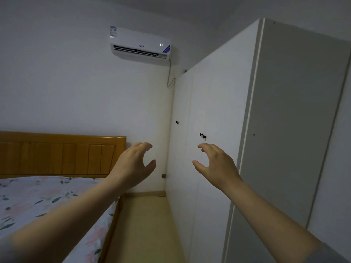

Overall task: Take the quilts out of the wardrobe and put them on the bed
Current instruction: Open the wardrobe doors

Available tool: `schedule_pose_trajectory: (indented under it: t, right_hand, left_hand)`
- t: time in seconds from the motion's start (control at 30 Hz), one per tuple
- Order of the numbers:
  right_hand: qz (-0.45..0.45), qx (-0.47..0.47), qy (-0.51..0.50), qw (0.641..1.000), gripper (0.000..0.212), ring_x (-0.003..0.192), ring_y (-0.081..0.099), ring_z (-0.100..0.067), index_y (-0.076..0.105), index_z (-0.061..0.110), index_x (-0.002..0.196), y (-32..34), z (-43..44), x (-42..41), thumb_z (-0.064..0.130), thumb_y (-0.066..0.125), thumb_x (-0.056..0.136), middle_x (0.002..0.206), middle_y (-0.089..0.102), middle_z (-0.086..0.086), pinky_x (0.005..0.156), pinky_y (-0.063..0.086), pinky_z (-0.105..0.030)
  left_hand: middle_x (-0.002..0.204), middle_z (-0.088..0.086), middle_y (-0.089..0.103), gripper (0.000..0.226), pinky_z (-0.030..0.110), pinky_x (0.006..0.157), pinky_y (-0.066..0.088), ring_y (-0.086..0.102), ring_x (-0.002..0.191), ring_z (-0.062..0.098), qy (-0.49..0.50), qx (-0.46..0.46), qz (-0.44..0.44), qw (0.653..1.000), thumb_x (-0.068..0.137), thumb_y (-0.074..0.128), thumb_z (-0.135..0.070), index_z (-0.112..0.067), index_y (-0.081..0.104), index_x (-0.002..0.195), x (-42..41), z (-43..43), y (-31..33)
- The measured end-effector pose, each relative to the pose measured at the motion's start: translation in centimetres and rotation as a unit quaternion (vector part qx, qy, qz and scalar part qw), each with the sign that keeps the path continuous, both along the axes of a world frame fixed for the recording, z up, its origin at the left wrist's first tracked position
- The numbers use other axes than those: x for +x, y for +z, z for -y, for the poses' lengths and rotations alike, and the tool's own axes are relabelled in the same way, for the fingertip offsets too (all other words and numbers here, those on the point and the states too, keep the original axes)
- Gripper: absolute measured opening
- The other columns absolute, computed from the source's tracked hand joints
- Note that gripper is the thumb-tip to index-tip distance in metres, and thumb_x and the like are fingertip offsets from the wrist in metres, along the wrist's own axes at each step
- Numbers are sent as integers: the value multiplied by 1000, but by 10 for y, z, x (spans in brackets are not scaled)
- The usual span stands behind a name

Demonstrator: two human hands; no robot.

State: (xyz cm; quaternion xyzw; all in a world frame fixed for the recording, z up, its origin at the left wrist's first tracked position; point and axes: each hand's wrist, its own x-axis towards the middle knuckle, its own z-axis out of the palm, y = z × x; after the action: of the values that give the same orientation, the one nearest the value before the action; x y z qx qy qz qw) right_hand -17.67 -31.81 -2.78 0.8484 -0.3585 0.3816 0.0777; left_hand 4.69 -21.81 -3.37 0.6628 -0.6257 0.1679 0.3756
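Two hands up in front of me, both holding nothing. My left hand (133,164) hangs with fingers loosely curved and thumb spread wide, over the gap between the bed (47,202) and the wardrobe (218,92). My right hand (216,164) has the same wide, relaxed shape, just below the pair of dark knobs (202,135) and not touching them. Wardrobe doors are shut, so I cannot see the quilts. One more knob (177,122) sits on a farther door, nearer the corner. On my right a taller white panel (294,120) juts forward, its edge close to my right forearm. A narrow strip of floor (144,224) runs between the bed's wooden side rail and the wardrobe front. Behind the flowered sheet stands the wooden headboard (57,154), against the wall.
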Motion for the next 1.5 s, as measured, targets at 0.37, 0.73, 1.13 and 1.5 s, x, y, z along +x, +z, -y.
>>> schedule_pose_trajectory:
  t: [0.37, 0.73, 1.13, 1.5]
  right_hand:
    - [16, 67, -35, 997, 41, 113, 55, -15, 51, 18, 127, -4, 189, 88, 40, 50, 92, 125, 58, 1, 90, 47, -28]
    - [37, 108, -56, 992, 42, 111, 55, -12, 50, 19, 128, -28, 369, 109, 40, 51, 92, 124, 58, 0, 90, 45, -27]
    - [70, 111, -106, 986, 41, 108, 55, -14, 50, 19, 127, -38, 527, 117, 36, 53, 90, 123, 55, 1, 90, 45, -28]
    - [125, 87, -211, 965, 46, 100, 48, 0, 44, 21, 134, -61, 590, 148, 33, 54, 90, 118, 50, 11, 89, 45, -20]
  left_hand:
    - [126, -3, 56, 47, 30, 90, 51, 54, 110, 13, -49, 48, -34, 997, 86, 58, -36, -22, 47, 129, 92, 210, -9]
    - [131, -4, 52, 49, 31, 97, 48, 51, 115, 12, -94, 95, -31, 991, 86, 55, -37, -23, 45, 132, 111, 401, -34]
    - [127, -5, 54, 47, 30, 94, 48, 54, 108, 10, -171, 102, -51, 979, 86, 56, -37, -24, 47, 130, 103, 587, -37]
    - [129, -7, 53, 48, 25, 94, 46, 53, 108, 7, -327, 107, -41, 938, 86, 56, -38, -25, 45, 131, 118, 739, -54]
